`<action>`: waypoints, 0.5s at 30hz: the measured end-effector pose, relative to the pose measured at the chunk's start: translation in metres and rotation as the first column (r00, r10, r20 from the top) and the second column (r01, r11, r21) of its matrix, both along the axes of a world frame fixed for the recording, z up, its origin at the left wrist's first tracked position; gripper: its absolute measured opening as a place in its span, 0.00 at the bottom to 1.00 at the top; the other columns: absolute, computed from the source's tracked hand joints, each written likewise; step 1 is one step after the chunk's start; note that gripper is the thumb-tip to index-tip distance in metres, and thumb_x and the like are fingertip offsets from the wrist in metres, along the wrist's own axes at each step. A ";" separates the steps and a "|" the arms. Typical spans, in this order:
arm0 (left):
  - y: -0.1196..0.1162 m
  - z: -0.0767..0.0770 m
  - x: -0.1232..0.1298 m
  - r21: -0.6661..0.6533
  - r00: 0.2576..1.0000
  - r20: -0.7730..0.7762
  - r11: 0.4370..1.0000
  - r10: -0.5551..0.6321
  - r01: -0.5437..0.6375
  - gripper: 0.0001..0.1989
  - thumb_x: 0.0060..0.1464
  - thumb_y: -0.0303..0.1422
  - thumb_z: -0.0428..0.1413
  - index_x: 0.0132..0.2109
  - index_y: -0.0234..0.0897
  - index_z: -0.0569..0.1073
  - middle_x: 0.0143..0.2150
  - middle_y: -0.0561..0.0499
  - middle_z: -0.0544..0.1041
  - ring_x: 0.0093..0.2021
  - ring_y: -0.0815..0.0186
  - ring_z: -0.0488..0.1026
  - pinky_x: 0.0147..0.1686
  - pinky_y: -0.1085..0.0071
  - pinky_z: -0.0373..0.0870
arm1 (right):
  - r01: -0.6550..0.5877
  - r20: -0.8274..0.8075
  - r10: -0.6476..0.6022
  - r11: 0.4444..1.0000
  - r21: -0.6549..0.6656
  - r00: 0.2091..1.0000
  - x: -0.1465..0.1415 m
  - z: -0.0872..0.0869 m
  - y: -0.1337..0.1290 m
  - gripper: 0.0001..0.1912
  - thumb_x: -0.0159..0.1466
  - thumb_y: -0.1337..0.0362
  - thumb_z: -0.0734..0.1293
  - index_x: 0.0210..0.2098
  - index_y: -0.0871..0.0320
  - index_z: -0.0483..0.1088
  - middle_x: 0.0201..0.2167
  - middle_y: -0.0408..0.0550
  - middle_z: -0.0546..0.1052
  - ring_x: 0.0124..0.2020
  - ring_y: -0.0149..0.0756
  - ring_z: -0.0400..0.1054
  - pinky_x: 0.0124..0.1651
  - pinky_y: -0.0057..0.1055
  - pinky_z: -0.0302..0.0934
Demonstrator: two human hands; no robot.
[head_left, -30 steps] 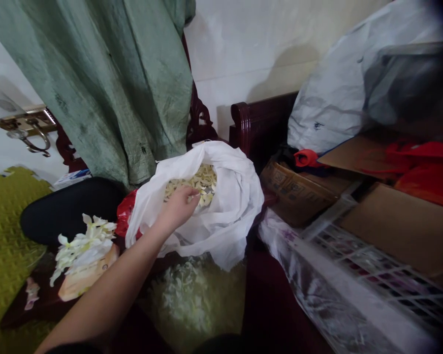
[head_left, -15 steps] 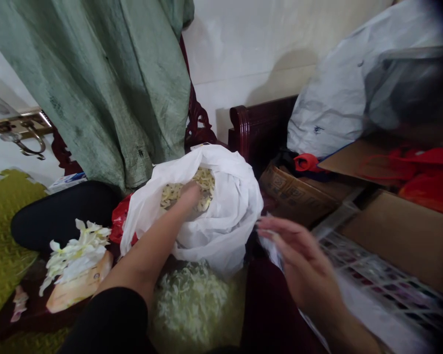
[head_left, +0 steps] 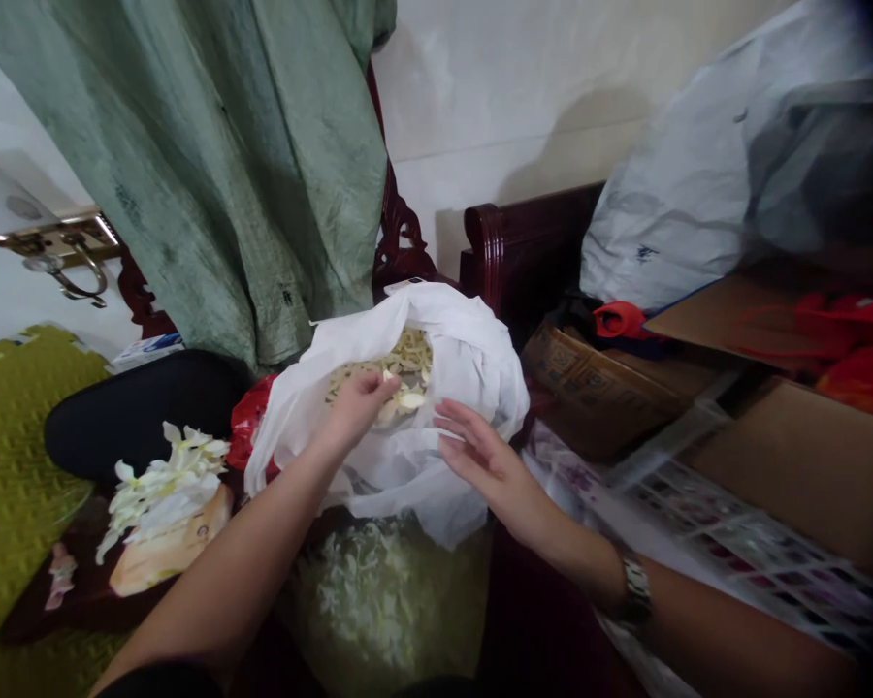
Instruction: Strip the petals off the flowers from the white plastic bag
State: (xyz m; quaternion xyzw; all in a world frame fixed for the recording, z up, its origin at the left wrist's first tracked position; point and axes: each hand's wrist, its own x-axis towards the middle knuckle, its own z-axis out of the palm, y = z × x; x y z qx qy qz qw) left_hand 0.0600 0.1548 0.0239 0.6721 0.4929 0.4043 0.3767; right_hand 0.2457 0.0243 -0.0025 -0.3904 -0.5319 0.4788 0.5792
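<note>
A white plastic bag (head_left: 480,364) stands open in the middle, with many pale yellowish pieces (head_left: 411,351) inside. Over its opening my left hand (head_left: 358,407) is pinched around a small pale petal-like piece (head_left: 388,376). My right hand (head_left: 484,456) hovers at the bag's right front side, fingers spread, holding nothing. In front of the bag is a clear container (head_left: 458,601) with white-green petal-like pieces (head_left: 371,591). To the left, more white petal-like pieces (head_left: 164,480) lie on an orange-and-white packet (head_left: 171,553).
A black cushion-like object (head_left: 142,412) and a red bag (head_left: 251,417) are at the left. On the right are a cardboard box (head_left: 597,388) and a compartment tray (head_left: 757,553). A green cloth (head_left: 262,174) hangs behind.
My left hand has lifted out of the pieces in the bag, now pinching a pale one. My right hand has moved left to the bag. The view has shifted slightly.
</note>
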 end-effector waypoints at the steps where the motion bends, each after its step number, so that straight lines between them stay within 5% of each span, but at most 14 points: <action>1: -0.016 0.001 -0.003 -0.017 0.999 0.023 1.000 -0.024 0.025 0.23 0.52 0.52 0.61 0.28 0.35 0.72 0.22 0.56 0.66 0.23 0.72 0.60 0.24 0.74 0.56 | 0.034 -0.012 -0.034 0.999 0.031 0.999 -0.005 0.002 0.000 0.28 0.62 0.48 0.72 0.59 0.46 0.66 0.64 0.51 0.69 0.65 0.44 0.65 0.67 0.47 0.60; 5: -0.073 0.005 -0.016 -0.047 0.975 0.215 0.997 -0.052 0.063 0.22 0.52 0.50 0.63 0.29 0.34 0.74 0.23 0.56 0.66 0.24 0.73 0.59 0.25 0.75 0.54 | 0.202 -0.099 -0.200 0.979 0.006 0.975 -0.030 0.000 -0.008 0.26 0.58 0.49 0.76 0.51 0.49 0.67 0.51 0.48 0.74 0.52 0.40 0.70 0.56 0.40 0.67; 10: -0.118 -0.006 -0.025 -0.016 0.950 0.311 1.000 -0.008 0.013 0.16 0.53 0.43 0.65 0.29 0.34 0.77 0.26 0.54 0.71 0.27 0.71 0.63 0.29 0.74 0.59 | -0.077 -0.188 0.043 0.980 -0.181 0.981 -0.060 -0.019 -0.015 0.20 0.59 0.48 0.74 0.42 0.54 0.72 0.30 0.42 0.75 0.30 0.33 0.69 0.38 0.33 0.66; 13: -0.132 -0.022 -0.026 -0.046 0.912 0.408 0.999 0.042 -0.026 0.16 0.54 0.41 0.65 0.27 0.35 0.73 0.25 0.56 0.67 0.26 0.72 0.60 0.29 0.74 0.59 | 0.016 -0.231 -0.043 0.993 -0.119 0.972 -0.074 -0.032 -0.017 0.15 0.59 0.51 0.75 0.36 0.54 0.74 0.29 0.41 0.75 0.31 0.33 0.68 0.38 0.30 0.65; 15: -0.136 -0.034 -0.024 -0.094 0.882 0.464 0.995 0.085 -0.046 0.17 0.55 0.40 0.63 0.26 0.36 0.68 0.24 0.57 0.65 0.26 0.72 0.61 0.30 0.74 0.61 | 0.032 -0.261 -0.060 0.993 -0.110 0.964 -0.084 -0.039 -0.020 0.14 0.62 0.51 0.74 0.41 0.52 0.76 0.37 0.42 0.78 0.40 0.35 0.71 0.46 0.32 0.66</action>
